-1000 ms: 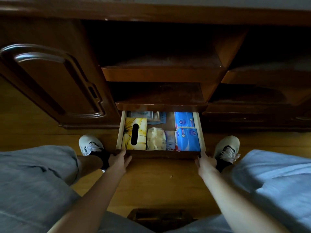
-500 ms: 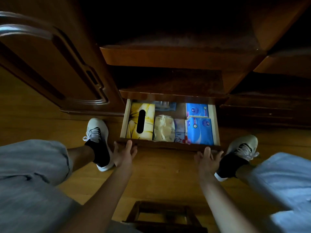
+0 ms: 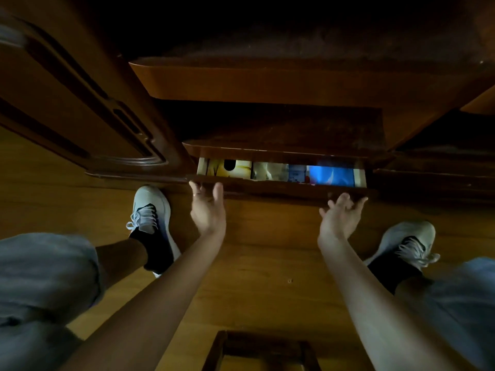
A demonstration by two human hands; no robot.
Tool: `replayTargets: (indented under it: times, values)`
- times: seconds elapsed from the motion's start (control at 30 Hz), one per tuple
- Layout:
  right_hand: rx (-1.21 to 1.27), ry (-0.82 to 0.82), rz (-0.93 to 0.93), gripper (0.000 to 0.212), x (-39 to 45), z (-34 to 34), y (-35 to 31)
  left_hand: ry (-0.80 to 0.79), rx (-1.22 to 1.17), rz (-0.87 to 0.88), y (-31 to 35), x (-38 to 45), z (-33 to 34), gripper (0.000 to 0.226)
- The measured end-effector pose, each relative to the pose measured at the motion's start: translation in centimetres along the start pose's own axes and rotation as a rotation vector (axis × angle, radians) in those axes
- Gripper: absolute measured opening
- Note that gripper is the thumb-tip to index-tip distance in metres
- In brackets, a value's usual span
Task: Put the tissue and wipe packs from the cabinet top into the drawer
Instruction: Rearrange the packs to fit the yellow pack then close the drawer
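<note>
The wooden drawer (image 3: pixel 278 186) at the cabinet's foot stands only a narrow strip open. In the gap I see a yellow tissue box (image 3: pixel 235 168) at the left, a pale wipe pack (image 3: pixel 267 171) in the middle, a small white pack (image 3: pixel 297 173), and a blue tissue pack (image 3: pixel 332 175) at the right. My left hand (image 3: pixel 207 210) presses its straight fingers against the drawer front's left end. My right hand (image 3: pixel 340 216) presses the front's right end with fingers spread. Neither hand holds anything.
The dark wooden cabinet (image 3: pixel 267 84) has shelf ledges jutting out above the drawer and a panelled door (image 3: pixel 80 103) at the left. My white shoes (image 3: pixel 150 210) (image 3: pixel 407 242) flank the drawer on the wooden floor. A low wooden stool (image 3: pixel 262 349) sits beneath me.
Both hands have pushed the drawer inward; it went from wide open to a narrow gap. The packs are now mostly hidden under the cabinet ledge, and my head has leaned forward.
</note>
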State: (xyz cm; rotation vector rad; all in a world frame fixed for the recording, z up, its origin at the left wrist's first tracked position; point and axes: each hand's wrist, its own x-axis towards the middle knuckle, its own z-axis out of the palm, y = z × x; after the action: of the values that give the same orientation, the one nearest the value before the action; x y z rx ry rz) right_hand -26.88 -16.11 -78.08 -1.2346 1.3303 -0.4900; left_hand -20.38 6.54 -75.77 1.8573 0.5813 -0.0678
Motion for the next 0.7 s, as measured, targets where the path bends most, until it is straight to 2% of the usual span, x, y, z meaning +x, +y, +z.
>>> replayTargets:
  times: [0.07, 0.13, 0.3, 0.4, 0.5, 0.7]
  values:
    - [-0.247, -0.079, -0.187, 0.081, -0.3, 0.4, 1.1, -0.120, 0.129, 0.207, -0.6, -0.8, 0.7, 0.089]
    - [-0.382, -0.141, -0.302, 0.095, -0.2, 0.8, 1.9, -0.209, 0.189, 0.320, -1.3, -1.0, 1.6, 0.099]
    - [-0.452, -0.176, -0.338, 0.114, 1.0, 3.1, 2.7, -0.213, 0.229, 0.372, -2.1, 0.0, 4.1, 0.093]
    - [-0.398, -0.191, -0.380, 0.115, 2.1, 4.9, 1.9, -0.225, 0.244, 0.417, -2.1, 1.9, 5.4, 0.094]
    - [-0.353, -0.201, -0.378, 0.116, 3.2, 5.9, 1.5, -0.263, 0.246, 0.388, -1.8, 3.2, 6.3, 0.100]
    - [-0.364, -0.218, -0.381, 0.115, 2.9, 5.4, 1.1, -0.331, 0.288, 0.376, -1.8, 3.2, 4.8, 0.103]
